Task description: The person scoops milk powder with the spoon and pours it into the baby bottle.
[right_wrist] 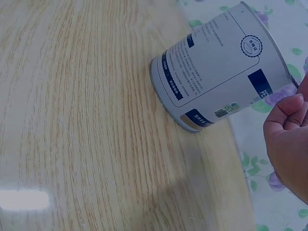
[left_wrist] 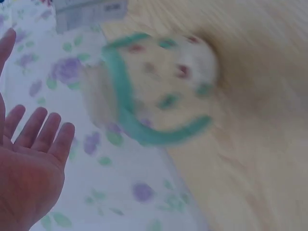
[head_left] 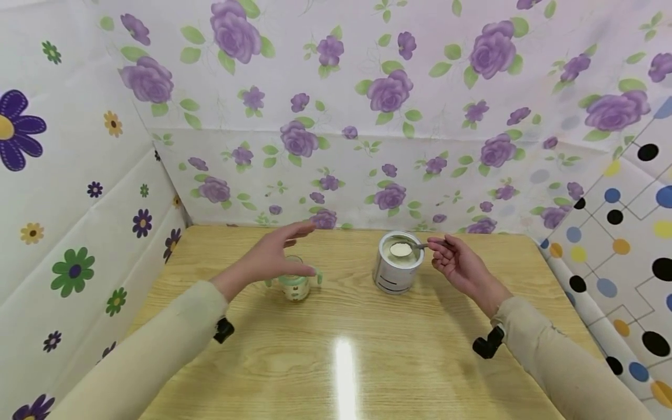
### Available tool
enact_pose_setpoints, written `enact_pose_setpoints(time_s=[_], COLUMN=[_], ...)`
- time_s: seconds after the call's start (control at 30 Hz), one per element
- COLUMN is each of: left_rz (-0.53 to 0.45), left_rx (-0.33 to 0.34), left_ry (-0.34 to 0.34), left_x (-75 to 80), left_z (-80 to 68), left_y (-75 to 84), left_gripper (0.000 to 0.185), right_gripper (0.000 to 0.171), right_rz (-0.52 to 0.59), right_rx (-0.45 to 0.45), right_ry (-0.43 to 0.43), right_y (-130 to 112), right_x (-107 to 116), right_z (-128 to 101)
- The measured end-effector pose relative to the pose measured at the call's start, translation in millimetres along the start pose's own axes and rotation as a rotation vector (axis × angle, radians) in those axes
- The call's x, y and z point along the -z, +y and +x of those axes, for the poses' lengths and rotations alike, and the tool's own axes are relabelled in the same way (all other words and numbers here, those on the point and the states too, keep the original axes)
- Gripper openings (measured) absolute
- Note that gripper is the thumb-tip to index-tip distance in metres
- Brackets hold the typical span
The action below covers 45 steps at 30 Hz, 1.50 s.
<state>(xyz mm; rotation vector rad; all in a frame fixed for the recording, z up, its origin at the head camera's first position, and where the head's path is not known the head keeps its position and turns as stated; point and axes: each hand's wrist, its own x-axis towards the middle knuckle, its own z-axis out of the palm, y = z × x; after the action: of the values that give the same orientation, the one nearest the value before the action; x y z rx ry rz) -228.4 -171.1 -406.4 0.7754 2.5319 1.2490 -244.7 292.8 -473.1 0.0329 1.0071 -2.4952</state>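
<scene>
My right hand pinches the thin handle of a spoon. The spoon's bowl, heaped with pale powder, is over the mouth of an upright white can. Only the label side of that can shows in the right wrist view. My left hand, thumb and fingers spread apart, is above and beside a clear cup with green handles. Something whitish lies in the cup's lower part. In the left wrist view the cup is blurred, and the left hand stands apart from it, holding nothing.
Both vessels stand on a wood-grain table, the cup left of the can. Behind the table rises a sheet with purple flowers. Patterned sheets also flank it, with daisies at left and coloured dots at right.
</scene>
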Motion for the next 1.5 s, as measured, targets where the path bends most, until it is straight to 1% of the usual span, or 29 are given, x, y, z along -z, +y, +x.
enact_pose_setpoints(time_s=[0.1, 0.23, 0.43, 0.57, 0.73, 0.93, 1.07, 1.23, 1.37, 1.5], left_rz=[-0.004, -0.036, -0.110, -0.108, -0.126, -0.161, -0.165, -0.145, -0.142, -0.130], left_rx=[0.020, 0.025, 0.042, 0.068, 0.093, 0.079, 0.083, 0.096, 0.098, 0.095], left_ry=[-0.006, 0.004, 0.037, 0.061, 0.076, 0.095, 0.102, 0.106, 0.105, 0.106], left_x=[2.3, -1.5, -10.2, -16.4, -22.1, -26.5, -27.5, -26.9, -27.2, -28.1], left_z=[-11.7, -21.3, -28.3, -30.0, -32.4, -32.9, -34.3, -35.2, -34.5, -32.7], left_y=[-17.8, -38.8, -61.4, -71.0, -77.3, -82.5, -83.1, -83.3, -85.2, -84.3], left_gripper=[0.093, 0.090, 0.089, 0.085, 0.076, 0.070, 0.069, 0.070, 0.070, 0.069], right_gripper=[0.055, 0.054, 0.050, 0.051, 0.051, 0.052, 0.048, 0.044, 0.048, 0.049], right_rz=[-0.008, -0.003, -0.021, -0.024, 0.002, 0.068, 0.075, 0.013, -0.050, -0.099], right_rx=[0.011, 0.014, 0.021, 0.024, 0.031, 0.049, 0.059, 0.062, 0.055, 0.043], right_ry=[0.003, 0.015, 0.044, 0.056, 0.056, 0.032, 0.015, -0.002, -0.011, -0.028], right_y=[0, -1, -1, -1, -3, -11, -16, -17, -9, 4], right_x=[-1, -1, -3, -4, -7, -19, -37, -74, -106, -134], right_z=[-1, -2, -3, -4, -5, -6, -2, 10, 21, 33])
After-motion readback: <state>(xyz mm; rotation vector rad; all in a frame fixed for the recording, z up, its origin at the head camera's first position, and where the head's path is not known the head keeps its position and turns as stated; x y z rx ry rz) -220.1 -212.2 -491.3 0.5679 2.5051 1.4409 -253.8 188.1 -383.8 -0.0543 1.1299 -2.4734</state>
